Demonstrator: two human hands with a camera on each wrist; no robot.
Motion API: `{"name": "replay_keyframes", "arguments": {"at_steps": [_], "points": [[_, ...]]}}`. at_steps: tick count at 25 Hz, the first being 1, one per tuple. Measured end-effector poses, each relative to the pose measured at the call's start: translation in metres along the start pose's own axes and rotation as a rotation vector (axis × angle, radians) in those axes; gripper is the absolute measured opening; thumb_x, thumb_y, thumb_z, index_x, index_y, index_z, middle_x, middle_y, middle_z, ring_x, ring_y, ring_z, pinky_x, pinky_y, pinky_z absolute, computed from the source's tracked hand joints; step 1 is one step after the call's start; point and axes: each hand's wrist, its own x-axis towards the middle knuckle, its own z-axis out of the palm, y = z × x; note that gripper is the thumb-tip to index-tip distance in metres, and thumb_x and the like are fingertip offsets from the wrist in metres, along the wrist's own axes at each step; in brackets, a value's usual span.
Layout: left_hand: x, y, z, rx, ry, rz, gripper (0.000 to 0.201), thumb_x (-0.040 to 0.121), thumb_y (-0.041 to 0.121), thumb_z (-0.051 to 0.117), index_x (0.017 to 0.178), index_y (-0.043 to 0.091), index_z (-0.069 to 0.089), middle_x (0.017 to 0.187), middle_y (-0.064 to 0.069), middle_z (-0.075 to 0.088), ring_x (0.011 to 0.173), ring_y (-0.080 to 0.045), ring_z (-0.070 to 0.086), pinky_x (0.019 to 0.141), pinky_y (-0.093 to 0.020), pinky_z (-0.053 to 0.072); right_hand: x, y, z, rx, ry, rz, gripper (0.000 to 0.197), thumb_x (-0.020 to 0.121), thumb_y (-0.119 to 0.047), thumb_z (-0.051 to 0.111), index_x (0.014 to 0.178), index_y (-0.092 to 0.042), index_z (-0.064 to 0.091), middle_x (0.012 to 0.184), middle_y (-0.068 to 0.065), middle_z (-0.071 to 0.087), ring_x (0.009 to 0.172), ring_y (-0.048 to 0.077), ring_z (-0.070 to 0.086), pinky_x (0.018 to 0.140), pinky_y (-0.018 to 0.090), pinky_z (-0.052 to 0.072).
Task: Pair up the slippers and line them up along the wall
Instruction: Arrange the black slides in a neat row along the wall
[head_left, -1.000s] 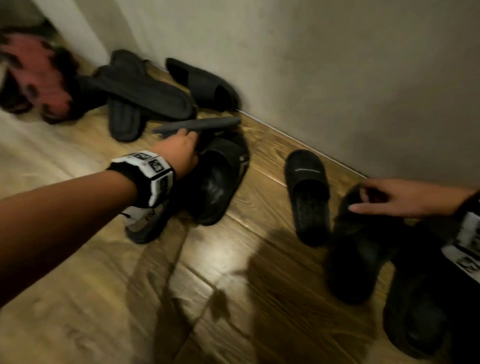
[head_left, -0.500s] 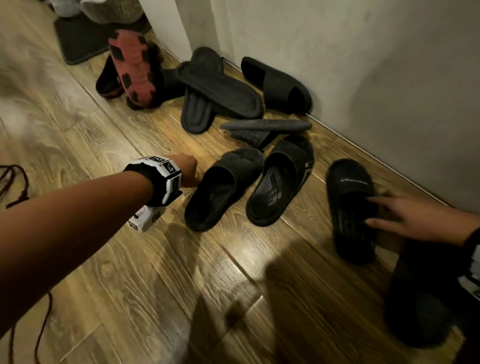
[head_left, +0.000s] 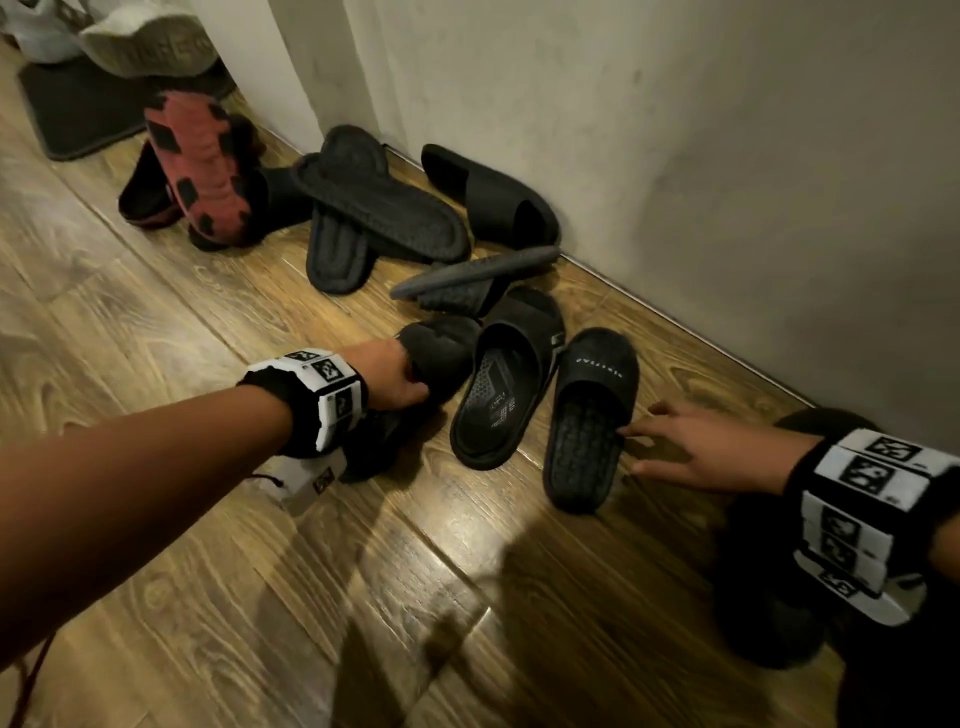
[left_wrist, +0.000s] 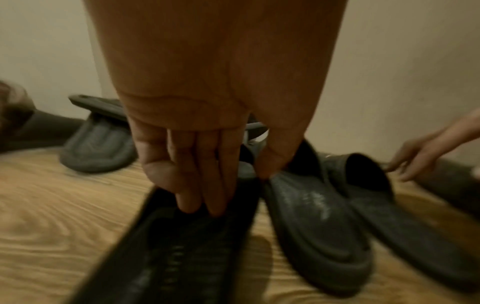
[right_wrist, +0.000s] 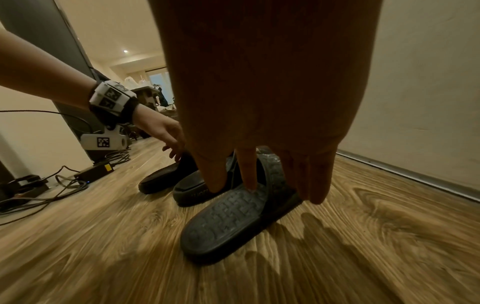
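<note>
Black slipper (left_wrist: 182, 246) pinched by left hand (left_wrist: 207, 123), thumb visible only wrist-side; right hand (head_left: 696, 452) fingers (right_wrist: 249, 168) straight, spread.

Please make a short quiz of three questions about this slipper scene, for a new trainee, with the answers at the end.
1. True or false: the left hand grips a black slipper by its strap.
2. The right hand touches the slipper with white letters with: A) a closed fist, B) straight fingers at its side edge, C) nothing, it is far away.
3. Fill in: the shoe with the red sole lies with its sole turned ____.

Key: 1 true. 2 B. 3 up.
</note>
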Motion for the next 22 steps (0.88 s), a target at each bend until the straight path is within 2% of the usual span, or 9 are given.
{"name": "replay_keyframes", "arguments": {"at_steps": [1, 3, 6, 8, 11, 14, 16, 18, 22], "points": [[-0.001, 0.009, 0.007, -0.041, -0.013, 0.024, 0.055, 0.078, 0.049, 0.062, 0.113, 0.006, 0.064, 0.116, -0.018, 0.066, 0.107, -0.032, 0.063, 0.086, -0.031, 0.048, 0.0, 0.001, -0.003, -0.026, 0.011, 0.004, 0.062, 0.09, -0.062, 0.043, 0.147, -0.042, 0.03, 0.149, 0.013, 0.033, 0.134, 0.026, 0.041, 0.112, 0.037, 0.036], [0.001, 0.02, 0.016, -0.168, 0.068, 0.052, 0.051, 0.081, 0.045, 0.064, 0.114, 0.005, 0.064, 0.118, -0.02, 0.065, 0.11, -0.032, 0.061, 0.089, -0.027, 0.044, 0.003, 0.0, -0.006, -0.076, 0.033, 0.013, 0.064, 0.092, -0.06, 0.042, 0.15, -0.04, 0.024, 0.156, 0.015, 0.02, 0.141, 0.029, 0.031, 0.115, 0.037, 0.03], [0.008, 0.022, 0.016, -0.258, 0.099, -0.044, 0.046, 0.088, 0.04, 0.059, 0.101, -0.002, 0.069, 0.112, -0.024, 0.066, 0.106, -0.035, 0.062, 0.082, -0.03, 0.043, 0.012, -0.011, -0.004, -0.086, 0.032, 0.059, 0.082, 0.093, -0.057, 0.044, 0.154, -0.012, 0.015, 0.158, 0.02, 0.014, 0.145, 0.031, 0.023, 0.119, 0.036, 0.023], [0.01, 0.021, 0.015, -0.237, 0.068, -0.045, 0.047, 0.089, 0.042, 0.056, 0.103, -0.002, 0.068, 0.113, -0.024, 0.066, 0.106, -0.036, 0.062, 0.083, -0.032, 0.045, 0.015, -0.011, -0.011, -0.035, 0.087, 0.099, 0.09, 0.09, -0.059, 0.048, 0.151, -0.001, 0.014, 0.156, 0.021, 0.02, 0.142, 0.031, 0.029, 0.117, 0.036, 0.028], [0.006, 0.021, 0.017, -0.24, 0.108, -0.015, 0.048, 0.09, 0.039, 0.054, 0.125, 0.006, 0.058, 0.127, -0.021, 0.06, 0.117, -0.035, 0.057, 0.093, -0.032, 0.044, 0.017, 0.004, -0.036, -0.052, 0.177, 0.097, 0.084, 0.088, -0.06, 0.05, 0.146, -0.002, 0.032, 0.146, 0.018, 0.037, 0.13, 0.029, 0.043, 0.109, 0.032, 0.037], [0.003, 0.024, 0.016, -0.26, 0.113, -0.001, 0.048, 0.092, 0.035, 0.053, 0.132, 0.007, 0.052, 0.134, -0.02, 0.056, 0.123, -0.033, 0.053, 0.099, -0.031, 0.041, 0.02, 0.014, -0.041, -0.147, 0.138, 0.114, 0.065, 0.089, -0.059, 0.049, 0.138, -0.015, 0.049, 0.137, 0.013, 0.045, 0.123, 0.027, 0.047, 0.104, 0.032, 0.039], [0.004, 0.025, 0.012, -0.225, 0.056, 0.021, 0.047, 0.093, 0.034, 0.051, 0.129, 0.003, 0.053, 0.132, -0.021, 0.056, 0.123, -0.033, 0.053, 0.102, -0.033, 0.041, 0.022, 0.014, -0.029, -0.16, 0.035, 0.154, 0.064, 0.089, -0.058, 0.05, 0.139, -0.018, 0.047, 0.141, 0.015, 0.039, 0.128, 0.03, 0.043, 0.107, 0.037, 0.038], [0.003, 0.029, 0.008, -0.177, 0.028, 0.022, 0.044, 0.094, 0.032, 0.049, 0.12, -0.003, 0.058, 0.125, -0.024, 0.06, 0.117, -0.034, 0.056, 0.096, -0.034, 0.043, 0.025, 0.013, -0.017, -0.109, -0.022, 0.196, 0.069, 0.089, -0.057, 0.052, 0.141, -0.011, 0.042, 0.144, 0.017, 0.034, 0.129, 0.033, 0.042, 0.107, 0.039, 0.039], [0.0, 0.031, 0.0, -0.182, 0.056, 0.044, 0.039, 0.091, 0.025, 0.054, 0.116, -0.004, 0.061, 0.122, -0.025, 0.061, 0.113, -0.035, 0.058, 0.09, -0.031, 0.043, 0.024, 0.011, -0.024, -0.003, 0.112, 0.198, 0.074, 0.09, -0.052, 0.054, 0.142, -0.004, 0.035, 0.144, 0.018, 0.034, 0.124, 0.032, 0.049, 0.104, 0.035, 0.042]]}}
